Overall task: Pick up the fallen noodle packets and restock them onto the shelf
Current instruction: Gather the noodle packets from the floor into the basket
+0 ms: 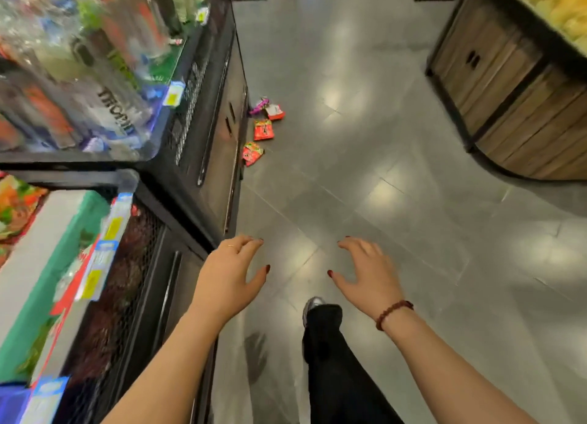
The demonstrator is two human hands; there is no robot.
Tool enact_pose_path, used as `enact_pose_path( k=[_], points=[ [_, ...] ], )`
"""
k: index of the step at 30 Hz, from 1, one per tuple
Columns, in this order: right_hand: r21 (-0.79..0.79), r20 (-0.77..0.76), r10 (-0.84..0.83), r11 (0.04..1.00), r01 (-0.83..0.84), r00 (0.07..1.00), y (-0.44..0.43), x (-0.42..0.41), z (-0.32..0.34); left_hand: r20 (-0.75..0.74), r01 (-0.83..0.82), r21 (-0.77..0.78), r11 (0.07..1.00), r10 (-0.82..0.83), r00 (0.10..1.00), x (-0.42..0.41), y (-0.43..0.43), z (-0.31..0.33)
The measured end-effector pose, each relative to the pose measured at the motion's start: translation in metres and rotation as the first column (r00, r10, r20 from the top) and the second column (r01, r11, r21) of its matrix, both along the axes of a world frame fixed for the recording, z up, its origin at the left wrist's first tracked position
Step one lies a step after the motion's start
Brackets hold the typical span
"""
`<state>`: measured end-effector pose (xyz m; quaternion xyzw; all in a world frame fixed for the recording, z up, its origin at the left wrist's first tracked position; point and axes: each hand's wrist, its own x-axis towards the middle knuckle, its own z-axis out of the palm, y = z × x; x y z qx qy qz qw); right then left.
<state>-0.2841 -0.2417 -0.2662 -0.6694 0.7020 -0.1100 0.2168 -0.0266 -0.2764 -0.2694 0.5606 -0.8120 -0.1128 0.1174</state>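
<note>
While our left hand [233, 271] and right hand [368, 274] hang empty, fingers spread, the noodle packets [263, 129] lie on the floor [349, 144] at twelve o'clock, well apart from us, beside the foot of the shelf [219, 106] at ten o'clock. We judge it best to step close, crouch, then take each packet by its edge. Blur hides the shelf labels; the farthest packets overlap, so we cannot count them.

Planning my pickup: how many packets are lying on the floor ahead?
4, in a line along the shelf base: a purple packet farthest, a red-and-white packet beside it, a red packet nearer, a red-and-green packet nearest. Others may be hidden.
</note>
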Motion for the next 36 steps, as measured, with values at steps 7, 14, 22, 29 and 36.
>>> enact_pose_path(
  k=[7, 14, 22, 29, 36],
  points=[
    [-0.034, -0.029, 0.083, 0.996, -0.084, 0.996, -0.176, -0.052, 0.016, 0.056, 0.006, -0.003, 1.0, -0.006, 0.998, -0.055, -0.16, 0.017],
    [-0.068, 0.006, 0.093, 0.993, -0.092, 0.996, -0.327, -0.08, 0.024, 0.101, -0.013, 0.024, 1.0, 0.01, 0.995, -0.083, -0.299, 0.02],
    [-0.095, -0.019, 0.12, 0.988, -0.122, 0.993, -0.542, -0.099, 0.014, 0.055, -0.055, 0.014, 0.998, 0.054, 0.997, -0.087, -0.509, 0.0],
    [-0.054, -0.057, 0.156, 0.986, -0.159, 0.986, -0.704, -0.124, 0.024, 0.016, -0.098, 0.044, 0.994, 0.098, 0.995, -0.107, -0.679, 0.021],
    [-0.032, -0.065, 0.26, 0.964, -0.263, 0.963, -0.873, -0.156, 0.005, 0.027, -0.195, 0.068, 0.978, 0.194, 0.981, -0.133, -0.816, 0.003]
  ],
)
